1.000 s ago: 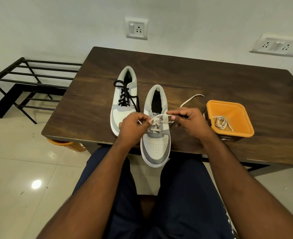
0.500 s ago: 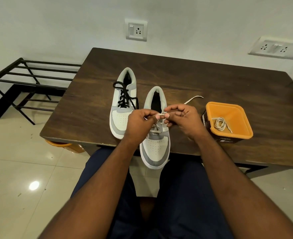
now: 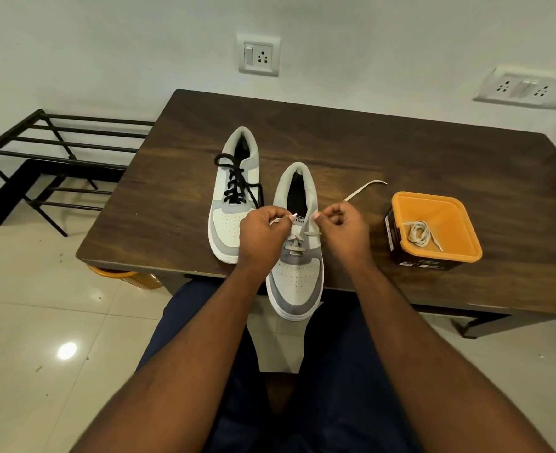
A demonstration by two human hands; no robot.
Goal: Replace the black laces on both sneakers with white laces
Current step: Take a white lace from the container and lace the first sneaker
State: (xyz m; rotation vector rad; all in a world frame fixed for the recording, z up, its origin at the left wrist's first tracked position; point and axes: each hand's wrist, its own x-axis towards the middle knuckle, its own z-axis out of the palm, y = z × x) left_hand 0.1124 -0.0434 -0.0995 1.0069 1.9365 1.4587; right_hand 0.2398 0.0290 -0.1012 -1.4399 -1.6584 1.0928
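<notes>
Left hand (image 3: 261,232): fingers pinch white lace (image 3: 298,238) end | right hand (image 3: 342,228): fingers pinch other end | sneaker (image 3: 298,279): table (image 3: 401,152) edge, 6 o'clock | black-laced sneaker (image 3: 231,204): 10 o'clock.

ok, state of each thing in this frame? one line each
Near sneaker: partly laced white, toe overhanging table edge.
Far sneaker: black laces on.
Left hand: pinching white lace end.
Right hand: pinching the other end.
Orange tub: open, spare white lace inside.
</notes>
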